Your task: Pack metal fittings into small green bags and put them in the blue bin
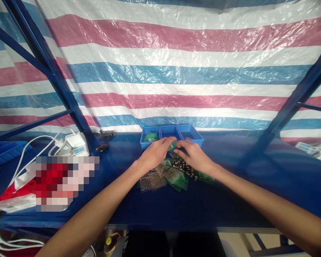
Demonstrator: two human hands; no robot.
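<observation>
Over the middle of the blue table, my left hand (160, 151) and my right hand (194, 153) come close together. Between their fingertips shows a small green plastic bag (172, 146), pinched from both sides and partly hidden by the fingers. Just under my right hand lies a heap of short metal screws (186, 167). Clear bags (153, 179) holding brass-coloured pieces are spread below my left hand. Several green bags (178, 179) overlap beside them. Right behind the hands stands a blue tray (171, 130) with three compartments; green bags (151, 137) lie in its left one.
At left are a white power strip (79, 144) with cables, a black mouse-like object (102, 147) and a red and white package (18, 189), partly blurred out. Another blue tray (5, 151) sits far left. Blue metal posts (61, 92) flank the table; striped sheeting (189, 75) hangs behind.
</observation>
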